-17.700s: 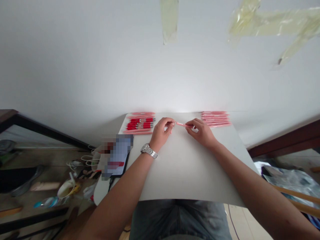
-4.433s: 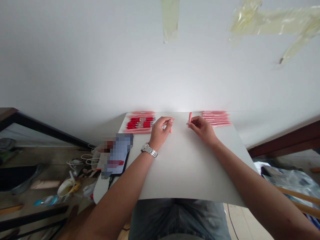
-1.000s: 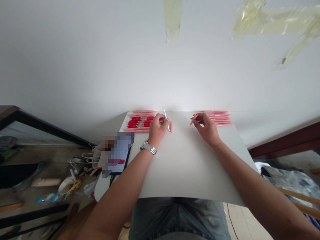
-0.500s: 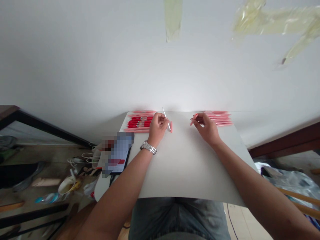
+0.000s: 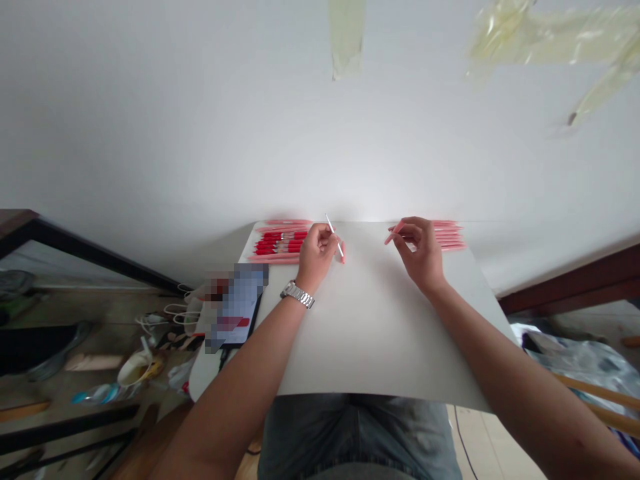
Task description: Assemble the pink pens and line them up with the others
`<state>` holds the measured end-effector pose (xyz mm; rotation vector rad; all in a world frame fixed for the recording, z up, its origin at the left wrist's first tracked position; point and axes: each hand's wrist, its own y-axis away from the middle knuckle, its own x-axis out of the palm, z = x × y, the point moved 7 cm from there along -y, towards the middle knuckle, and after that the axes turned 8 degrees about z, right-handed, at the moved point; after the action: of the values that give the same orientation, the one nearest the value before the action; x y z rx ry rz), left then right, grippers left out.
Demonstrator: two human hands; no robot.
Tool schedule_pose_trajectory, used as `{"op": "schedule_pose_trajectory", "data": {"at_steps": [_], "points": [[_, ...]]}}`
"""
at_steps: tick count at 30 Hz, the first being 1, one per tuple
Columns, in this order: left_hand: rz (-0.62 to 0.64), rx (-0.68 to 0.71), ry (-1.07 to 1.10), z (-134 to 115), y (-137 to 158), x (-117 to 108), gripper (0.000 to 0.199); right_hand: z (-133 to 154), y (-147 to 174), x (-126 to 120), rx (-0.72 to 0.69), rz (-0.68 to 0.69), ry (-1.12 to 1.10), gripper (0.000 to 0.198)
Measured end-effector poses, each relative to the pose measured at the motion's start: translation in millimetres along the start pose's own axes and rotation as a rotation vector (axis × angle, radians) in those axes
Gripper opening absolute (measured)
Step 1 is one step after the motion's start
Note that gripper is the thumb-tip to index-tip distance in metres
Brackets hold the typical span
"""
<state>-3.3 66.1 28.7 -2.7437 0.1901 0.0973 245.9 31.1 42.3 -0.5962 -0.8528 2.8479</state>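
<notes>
My left hand (image 5: 319, 252), a watch on its wrist, pinches a thin white pen refill (image 5: 331, 228) that slants across its fingertips. Just right of those fingers a short pink pen part (image 5: 343, 253) is on the table, partly behind the refill's lower end. Between the thumb and fingers of my right hand (image 5: 419, 250) is a short pink tube, seemingly a pen barrel part (image 5: 393, 233), held tilted. Behind that hand lies a row of pink pen pieces (image 5: 450, 235), partly hidden by it. Red pens (image 5: 280, 244) lie beside my left hand.
More pink pieces (image 5: 274, 259) flank the red pens at the back left of the white table (image 5: 360, 333). A phone or tablet, partly blurred (image 5: 239, 307), lies at the left edge. The wall (image 5: 320, 147) rises directly behind the table. Assorted clutter covers the floor at left.
My right hand has moved a little to the right, still pinching the pink part, and its fingers have turned. My left hand and the refill have hardly moved.
</notes>
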Motion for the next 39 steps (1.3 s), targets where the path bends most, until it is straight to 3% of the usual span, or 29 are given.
{"op": "schedule_pose_trajectory", "data": {"at_steps": [2, 4, 7, 20, 23, 25, 35, 39], "points": [[-0.001, -0.001, -0.001, -0.5, -0.1, -0.2, 0.015, -3.3, -0.4, 0.7, 0.008, 0.025, 0.035, 0.032], [0.005, -0.001, -0.002, -1.4, -0.2, 0.0, 0.015, -10.6, -1.0, 9.4, 0.048, 0.157, 0.100, 0.030], [0.005, -0.006, 0.000, -1.7, 0.0, 0.0, 0.016, -17.4, -0.9, 12.2, 0.076, 0.193, 0.101, 0.031], [0.017, 0.015, 0.002, -0.4, 1.5, 0.5, 0.014, -8.2, 0.0, -0.2, -0.002, -0.006, -0.016, 0.027], [0.021, 0.020, 0.001, -0.6, 1.5, 1.0, 0.015, -16.4, -0.7, 13.6, 0.041, 0.178, 0.034, 0.027], [0.022, 0.021, 0.003, 0.0, 1.3, 1.2, 0.015, -20.4, -0.6, 15.5, 0.048, 0.195, 0.033, 0.026], [0.014, 0.031, -0.017, 0.3, 1.1, 0.4, 0.015, -7.6, -0.9, 6.1, -0.011, 0.064, -0.047, 0.026], [0.010, 0.036, -0.017, 1.4, 1.1, 0.1, 0.016, 1.8, -0.1, -8.3, -0.067, -0.110, -0.062, 0.024]]}}
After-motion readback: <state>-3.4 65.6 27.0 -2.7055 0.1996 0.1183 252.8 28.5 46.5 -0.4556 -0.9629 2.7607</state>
